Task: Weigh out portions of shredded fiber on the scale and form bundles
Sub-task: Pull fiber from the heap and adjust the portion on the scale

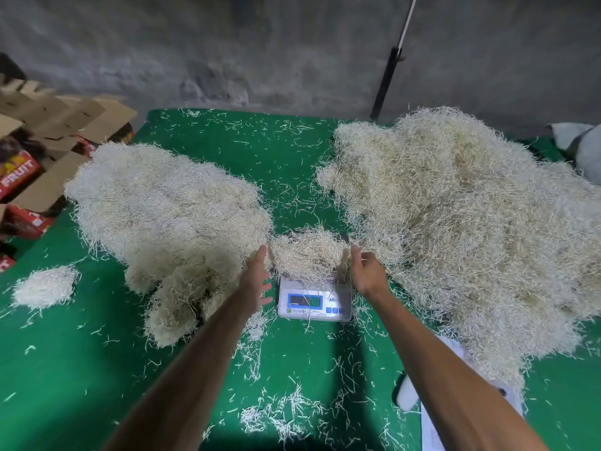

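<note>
A white digital scale [314, 302] sits on the green cloth near the middle, its display lit. A small portion of pale shredded fiber [309, 252] lies heaped on its platform. My left hand [258, 276] is at the portion's left side, fingers straight and spread. At the right side of the portion is my right hand [366, 271], fingers relaxed and touching the fiber's edge. A big loose heap of fiber [461, 229] spreads to the right. To the left lies a mass of formed bundles [162, 216].
A small separate clump of fiber [45, 286] lies at the far left. Cardboard fruit boxes [39, 157] stand past the table's left edge. White paper [435, 428] and a white object [406, 395] lie at the lower right. Loose strands litter the green cloth [81, 369].
</note>
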A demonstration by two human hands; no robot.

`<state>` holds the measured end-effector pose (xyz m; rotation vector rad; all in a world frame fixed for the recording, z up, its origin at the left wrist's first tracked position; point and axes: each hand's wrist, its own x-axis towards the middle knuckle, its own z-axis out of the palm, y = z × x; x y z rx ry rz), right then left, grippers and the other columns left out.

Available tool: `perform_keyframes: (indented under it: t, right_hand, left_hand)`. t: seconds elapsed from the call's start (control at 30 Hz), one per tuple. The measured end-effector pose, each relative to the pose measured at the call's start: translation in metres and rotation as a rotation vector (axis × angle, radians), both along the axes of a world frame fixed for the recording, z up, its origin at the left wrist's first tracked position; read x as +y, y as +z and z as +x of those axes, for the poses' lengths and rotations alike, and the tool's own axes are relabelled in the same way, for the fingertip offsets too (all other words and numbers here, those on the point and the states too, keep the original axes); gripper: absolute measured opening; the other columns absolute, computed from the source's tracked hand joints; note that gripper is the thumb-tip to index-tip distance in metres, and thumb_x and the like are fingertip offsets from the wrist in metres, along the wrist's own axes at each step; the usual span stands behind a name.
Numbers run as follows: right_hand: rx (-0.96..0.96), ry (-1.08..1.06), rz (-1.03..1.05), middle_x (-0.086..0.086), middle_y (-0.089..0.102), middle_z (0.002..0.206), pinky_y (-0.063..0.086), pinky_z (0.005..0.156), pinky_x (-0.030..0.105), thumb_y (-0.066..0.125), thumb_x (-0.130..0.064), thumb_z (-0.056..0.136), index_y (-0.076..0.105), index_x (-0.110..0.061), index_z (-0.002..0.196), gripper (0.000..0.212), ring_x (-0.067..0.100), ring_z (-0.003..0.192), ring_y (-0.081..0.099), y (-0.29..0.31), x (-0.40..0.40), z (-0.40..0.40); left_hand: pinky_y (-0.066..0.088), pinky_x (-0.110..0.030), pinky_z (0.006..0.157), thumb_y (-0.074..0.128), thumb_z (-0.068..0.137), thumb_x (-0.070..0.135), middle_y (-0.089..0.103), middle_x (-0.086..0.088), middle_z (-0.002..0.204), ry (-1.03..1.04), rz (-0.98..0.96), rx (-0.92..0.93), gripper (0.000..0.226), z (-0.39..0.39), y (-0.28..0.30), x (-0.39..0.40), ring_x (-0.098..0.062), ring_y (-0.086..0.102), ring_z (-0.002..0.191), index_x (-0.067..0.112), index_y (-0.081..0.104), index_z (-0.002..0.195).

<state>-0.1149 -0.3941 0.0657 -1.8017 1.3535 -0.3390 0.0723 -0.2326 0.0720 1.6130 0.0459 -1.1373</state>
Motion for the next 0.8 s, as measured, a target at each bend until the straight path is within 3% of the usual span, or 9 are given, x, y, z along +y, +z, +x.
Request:
perform_keyframes:
  t: [0.1,0.2,0.3,0.43,0.5,0.57,0.67,0.7,0.8]
  right_hand:
    - [-0.034,-0.004,0.024,-0.01,0.06,0.072,0.042,0.046,0.011,0.027,-0.063,0.104,0.046,-0.001,0.143,0.076,-0.002,0.054,0.059,0.003,0.008,0.003]
    - [-0.015,0.02,0.03,-0.005,0.067,0.077,0.058,0.071,0.03,0.03,-0.061,0.105,0.043,-0.002,0.146,0.074,0.004,0.066,0.063,0.002,0.011,0.005]
    - [-0.011,0.03,0.03,0.004,0.074,0.093,0.054,0.068,0.029,0.031,-0.064,0.104,0.038,-0.006,0.15,0.075,0.005,0.068,0.064,0.004,0.014,0.008]
    - [-0.041,0.009,0.004,0.021,0.062,0.134,0.055,0.093,0.049,0.033,-0.066,0.102,0.033,-0.004,0.155,0.081,0.028,0.101,0.069,0.006,0.009,0.013]
    - [-0.039,0.006,-0.019,0.02,0.061,0.134,0.055,0.084,0.038,0.033,-0.066,0.102,0.033,-0.004,0.155,0.081,0.016,0.085,0.065,0.009,0.004,0.015]
    - [-0.038,0.004,-0.039,0.019,0.059,0.137,0.054,0.083,0.032,0.034,-0.066,0.102,0.034,-0.004,0.154,0.081,0.018,0.091,0.066,0.008,-0.001,0.017]
    - [-0.021,-0.008,-0.053,0.011,0.065,0.124,0.051,0.05,0.013,0.034,-0.067,0.102,0.041,-0.005,0.149,0.078,0.006,0.065,0.056,0.007,-0.008,0.023]
    - [-0.012,-0.013,-0.061,0.01,0.064,0.124,0.054,0.05,0.017,0.034,-0.067,0.102,0.044,-0.006,0.146,0.076,0.005,0.066,0.057,0.007,-0.011,0.026]
    - [-0.026,-0.012,-0.106,0.017,0.062,0.122,0.063,0.08,0.051,0.034,-0.065,0.103,0.056,-0.01,0.131,0.066,0.028,0.093,0.071,0.003,-0.018,0.04]
  left_hand:
    - [0.038,-0.058,0.108,0.046,0.094,0.073,0.035,-0.019,0.158,0.01,-0.024,0.027,0.085,-0.001,0.001,0.006,-0.04,0.043,0.137,0.019,0.029,0.157]
    - [0.038,-0.057,0.111,0.047,0.095,0.07,0.036,-0.019,0.158,0.017,-0.05,0.042,0.083,-0.001,0.003,0.007,-0.04,0.044,0.137,0.018,0.029,0.157]
    - [0.037,-0.058,0.113,0.046,0.097,0.068,0.036,-0.018,0.158,0.0,-0.069,0.042,0.08,0.0,0.006,0.006,-0.041,0.043,0.138,0.019,0.028,0.158]
    - [0.038,-0.059,0.112,0.045,0.099,0.064,0.035,-0.017,0.159,-0.006,-0.078,0.035,0.075,0.001,0.012,0.001,-0.04,0.043,0.138,0.023,0.027,0.158]
    - [0.04,-0.059,0.111,0.044,0.1,0.062,0.036,-0.016,0.159,-0.007,-0.069,0.017,0.071,0.001,0.014,-0.004,-0.039,0.045,0.137,0.024,0.028,0.158]
    - [0.041,-0.059,0.11,0.044,0.101,0.061,0.038,-0.016,0.157,0.002,-0.051,0.001,0.068,0.002,0.016,-0.01,-0.038,0.047,0.135,0.024,0.03,0.157]
    - [0.045,-0.058,0.108,0.045,0.102,0.059,0.039,-0.018,0.156,0.019,-0.012,-0.037,0.067,0.006,0.015,-0.022,-0.038,0.049,0.132,0.02,0.034,0.155]
    - [0.046,-0.056,0.106,0.046,0.102,0.058,0.039,-0.018,0.156,0.023,-0.002,-0.05,0.066,0.007,0.015,-0.026,-0.038,0.049,0.131,0.02,0.035,0.154]
    - [0.056,-0.051,0.092,0.052,0.102,0.052,0.04,-0.016,0.151,0.042,0.021,-0.054,0.06,0.012,0.016,-0.043,-0.036,0.051,0.125,0.018,0.04,0.151]
